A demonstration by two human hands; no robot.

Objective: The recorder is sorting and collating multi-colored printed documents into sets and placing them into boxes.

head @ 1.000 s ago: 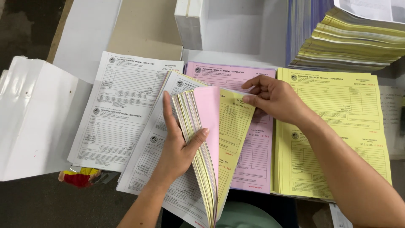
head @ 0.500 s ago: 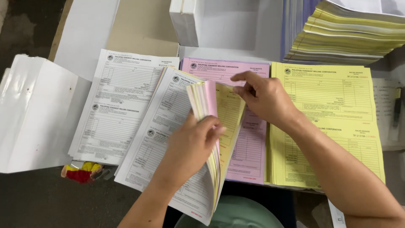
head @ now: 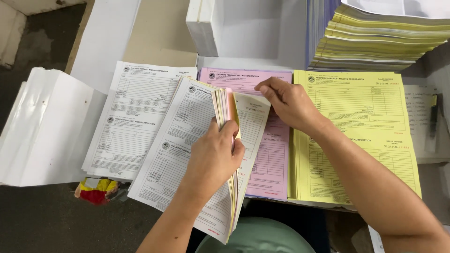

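My left hand presses down on a thick collated set of forms, thumb tucked into its fanned white, pink and yellow sheet edges. My right hand pinches the top corner of a cream-white sheet folded over from that set. Under the right hand lies a pile of pink forms. A pile of yellow forms sits to its right and a pile of white forms to the left.
A tall mixed stack of yellow and white sheets stands at the back right. A white box is behind the piles. Blank white sheets lie at the left. A pen rests at the right edge. A red-yellow wrapper lies below.
My left hand turned palm-down onto the set, closing the fanned sheets that it had held open. The pink and yellow leaves dropped; my right hand stays at the top corner of the turned sheet.
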